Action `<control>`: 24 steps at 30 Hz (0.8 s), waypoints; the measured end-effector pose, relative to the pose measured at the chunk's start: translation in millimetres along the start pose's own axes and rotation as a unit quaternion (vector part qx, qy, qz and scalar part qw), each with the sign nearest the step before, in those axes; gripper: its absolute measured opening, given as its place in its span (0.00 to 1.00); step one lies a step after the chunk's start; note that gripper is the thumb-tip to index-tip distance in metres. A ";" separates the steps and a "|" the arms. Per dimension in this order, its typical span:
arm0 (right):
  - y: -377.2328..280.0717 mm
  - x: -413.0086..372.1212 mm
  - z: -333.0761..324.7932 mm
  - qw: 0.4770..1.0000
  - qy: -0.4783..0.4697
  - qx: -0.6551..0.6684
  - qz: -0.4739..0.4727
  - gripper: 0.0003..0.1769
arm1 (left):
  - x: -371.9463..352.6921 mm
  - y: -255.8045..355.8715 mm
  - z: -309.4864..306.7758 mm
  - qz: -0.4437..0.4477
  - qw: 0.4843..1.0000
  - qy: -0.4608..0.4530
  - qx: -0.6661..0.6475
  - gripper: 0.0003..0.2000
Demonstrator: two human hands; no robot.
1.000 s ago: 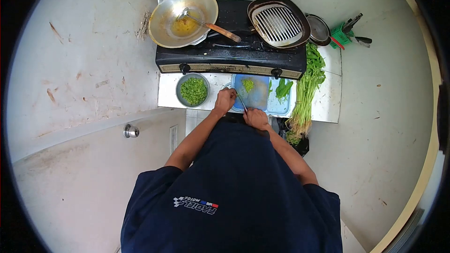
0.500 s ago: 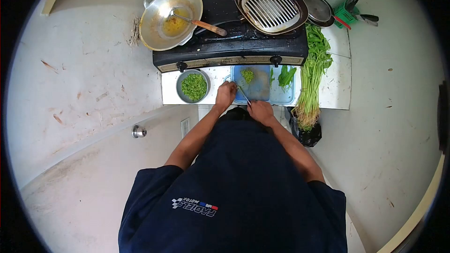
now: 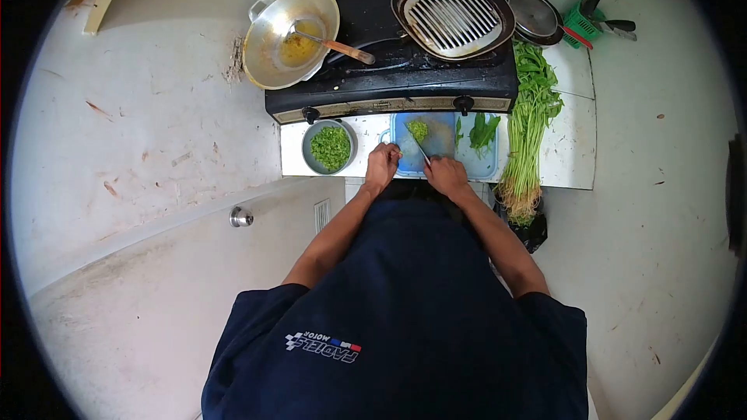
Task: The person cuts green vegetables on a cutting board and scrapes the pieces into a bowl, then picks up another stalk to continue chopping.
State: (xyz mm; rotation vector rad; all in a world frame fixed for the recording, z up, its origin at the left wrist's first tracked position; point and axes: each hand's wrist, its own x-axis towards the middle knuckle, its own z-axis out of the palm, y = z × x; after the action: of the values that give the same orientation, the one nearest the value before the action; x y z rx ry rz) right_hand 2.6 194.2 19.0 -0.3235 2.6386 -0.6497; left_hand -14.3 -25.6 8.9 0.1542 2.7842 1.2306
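Note:
My right hand (image 3: 447,176) is closed round the handle of a knife (image 3: 422,152). Its blade points up and left over the blue cutting board (image 3: 445,148), with the tip at a small heap of chopped greens (image 3: 418,129). At the board's lower left edge, my left hand (image 3: 381,166) has its fingers pinched together. A tiny pale bit shows by those fingertips, too small to name. Green leaves (image 3: 484,132) lie on the right side in a pale blue tray (image 3: 490,165). To the left stands a grey bowl (image 3: 352,157) of chopped greens.
Behind the board is a black stove (image 3: 373,82) bearing a wok (image 3: 261,62) with a wooden-handled ladle (image 3: 346,50) and a grill pan (image 3: 455,15). A long bunch of leafy greens (image 3: 529,124) hangs over the counter's right edge. Knives stand in a green basket (image 3: 580,25).
The knife has swung away from my left fingertips, and its tip is now at the chopped heap. My hands have drawn slightly apart. The whole view has shifted a little.

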 end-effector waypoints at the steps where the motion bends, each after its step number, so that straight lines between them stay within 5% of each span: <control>1: 2.3 -1.1 -1.4 1.000 0.002 0.003 0.001 0.20 | 0.2 3.6 -1.0 0.005 1.000 0.005 -0.005 0.03; 24: -2.4 -10.8 8.7 0.999 -0.026 -0.004 -0.047 0.21 | -0.3 17.3 18.1 -0.028 0.996 0.074 -0.049 0.03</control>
State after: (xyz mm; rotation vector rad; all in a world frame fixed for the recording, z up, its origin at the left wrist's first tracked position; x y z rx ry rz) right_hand 16.3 192.1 16.6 -0.4614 2.5904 -0.6523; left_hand -10.7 -0.8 9.6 -0.0233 2.8188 1.4167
